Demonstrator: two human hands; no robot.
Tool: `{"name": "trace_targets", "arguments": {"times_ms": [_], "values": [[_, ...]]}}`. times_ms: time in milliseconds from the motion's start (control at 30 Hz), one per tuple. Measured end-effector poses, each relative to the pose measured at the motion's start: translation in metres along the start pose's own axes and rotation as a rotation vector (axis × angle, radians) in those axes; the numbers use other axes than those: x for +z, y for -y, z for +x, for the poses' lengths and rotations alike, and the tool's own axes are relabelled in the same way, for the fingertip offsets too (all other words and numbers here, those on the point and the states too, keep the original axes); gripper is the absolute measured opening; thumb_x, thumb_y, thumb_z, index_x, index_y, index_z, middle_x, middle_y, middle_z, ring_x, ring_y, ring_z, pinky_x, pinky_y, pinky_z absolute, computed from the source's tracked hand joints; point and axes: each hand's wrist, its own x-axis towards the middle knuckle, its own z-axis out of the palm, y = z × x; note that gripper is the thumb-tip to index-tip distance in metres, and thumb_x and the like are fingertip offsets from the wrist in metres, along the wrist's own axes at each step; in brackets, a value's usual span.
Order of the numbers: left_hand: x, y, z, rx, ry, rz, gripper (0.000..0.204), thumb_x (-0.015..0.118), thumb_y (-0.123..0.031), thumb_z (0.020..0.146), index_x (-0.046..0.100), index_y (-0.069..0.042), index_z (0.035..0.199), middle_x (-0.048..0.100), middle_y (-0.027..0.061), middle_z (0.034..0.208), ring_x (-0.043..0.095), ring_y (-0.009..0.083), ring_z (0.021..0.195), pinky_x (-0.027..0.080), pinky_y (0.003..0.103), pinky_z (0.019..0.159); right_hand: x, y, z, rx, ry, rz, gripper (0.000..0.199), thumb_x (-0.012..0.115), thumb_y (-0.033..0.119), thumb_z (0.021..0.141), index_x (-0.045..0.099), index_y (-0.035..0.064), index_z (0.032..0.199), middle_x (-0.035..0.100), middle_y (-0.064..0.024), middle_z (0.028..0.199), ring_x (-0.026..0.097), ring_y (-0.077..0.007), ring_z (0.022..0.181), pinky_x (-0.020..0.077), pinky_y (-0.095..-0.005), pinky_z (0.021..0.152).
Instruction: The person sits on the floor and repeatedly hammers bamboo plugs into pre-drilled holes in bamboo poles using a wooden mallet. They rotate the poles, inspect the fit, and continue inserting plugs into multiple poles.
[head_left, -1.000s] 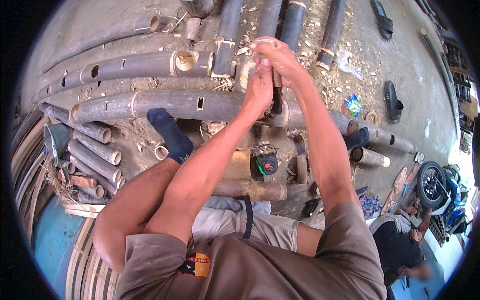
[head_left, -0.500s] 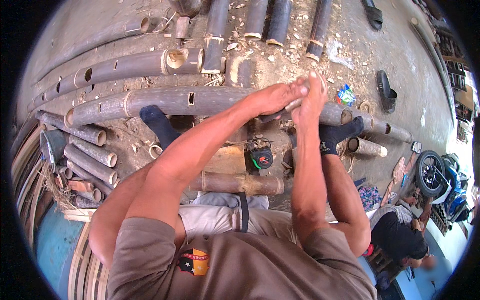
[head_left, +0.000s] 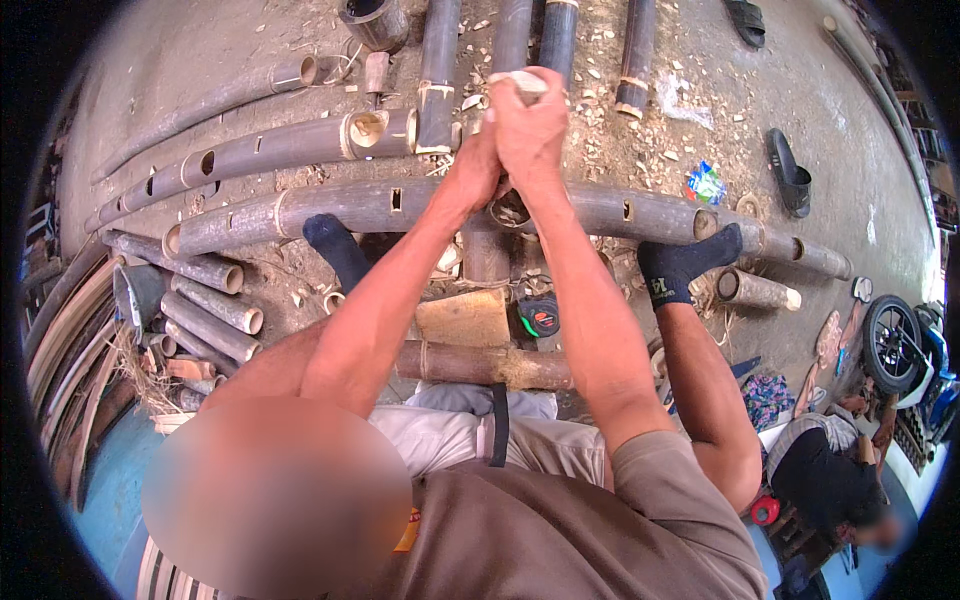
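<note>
Clasping a pale-ended tool (head_left: 527,84) above a pierced bamboo pole (head_left: 602,208)

The person's right grip (head_left: 530,130) was closed, its fingers curled about the tool, of which only a pale, blunt end showed at the top of the fist. The left grip (head_left: 472,172) was pressed against it, slightly lower; whether its partly hidden fingers also encircled the tool could not be told. Any working end was likewise concealed.

Location: the bamboo pole lay crosswise beneath both wrists and extended beyond the two dark-socked feet (head_left: 690,263).

Handling (judged): being hollow and woody, the pole was probably stiff, moderately light for its length, smooth enough to roll, and liable to split along the grain beside its cuts. It was best held by sound wall on either side of the large opening (head_left: 510,208), preferably near a node. The tool, apparently rigid, was best taken around its handle.

Appearance: the rind was dark grey-brown, crossed by pale node rings (head_left: 280,212) and pierced by small angular holes (head_left: 397,200); the large opening was partly visible between the forearms. Pale chips (head_left: 473,102) littered the floor beyond
</note>
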Motion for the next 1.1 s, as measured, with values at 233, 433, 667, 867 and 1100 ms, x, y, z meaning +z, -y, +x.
{"name": "trace_targets", "arguments": {"times_ms": [233, 433, 667, 867, 1100], "values": [[0.004, 0.016, -0.055, 0.183, -0.421, -0.128, 0.059, 0.040, -0.056, 0.109, 0.064, -0.003, 0.114, 0.063, 0.0016, 0.078, 0.059, 0.0125, 0.065, 0.044, 0.032, 0.054, 0.016, 0.018, -0.028, -0.052, 0.575, -0.128, 0.044, 0.078, 0.027, 0.088, 0.062, -0.0015, 0.117, 0.073, -0.0130, 0.093, 0.071, -0.0190, 0.085, 0.0574, -0.0346, 0.073], [0.044, 0.091, -0.101, 0.115, -0.750, 0.173, 0.046, 0.050, -0.043, 0.108, 0.067, -0.002, 0.117, 0.068, 0.0083, 0.103, 0.064, 0.0211, 0.095, 0.050, 0.039, 0.082, 0.025, 0.020, -0.070, -0.253, 1.241, -0.430, 0.049, 0.079, 0.026, 0.080, 0.064, 0.0062, 0.123, 0.075, -0.0149, 0.098, 0.073, -0.0248, 0.090, 0.0594, -0.0385, 0.081], [0.024, -0.048, 0.010, -0.198, 0.131, 0.290, 0.082, 0.038, -0.072, 0.103, 0.070, 0.003, 0.093, 0.066, 0.0137, 0.071, 0.071, 0.0272, 0.078, 0.055, 0.041, 0.073, -0.055, -0.015, 0.042, 0.303, 0.089, 0.364, 0.027, 0.069, 0.010, 0.090, 0.061, 0.0054, 0.115, 0.065, -0.0120, 0.082, 0.066, -0.0227, 0.067, 0.0600, -0.0381, 0.061], [0.011, -0.001, 0.026, -0.206, 0.195, 0.143, 0.087, 0.038, -0.077, 0.100, 0.067, 0.004, 0.100, 0.064, 0.0117, 0.065, 0.067, 0.0231, 0.053, 0.053, 0.037, 0.052, -0.036, -0.068, 0.048, 0.503, 0.146, 0.626, 0.026, 0.070, 0.014, 0.093, 0.058, 0.0057, 0.114, 0.060, -0.0089, 0.078, 0.059, -0.0169, 0.059, 0.0556, -0.0339, 0.054], [0.018, 0.003, -0.039, -0.129, -0.417, -0.079, 0.069, 0.039, -0.061, 0.109, 0.061, 0.004, 0.117, 0.065, 0.0099, 0.078, 0.065, 0.0187, 0.062, 0.053, 0.034, 0.055, 0.021, -0.026, 0.039, 0.626, 0.944, 0.442, 0.036, 0.080, 0.024, 0.087, 0.062, 0.0072, 0.114, 0.060, -0.0045, 0.077, 0.057, -0.0128, 0.059, 0.0511, -0.0285, 0.052]]}}
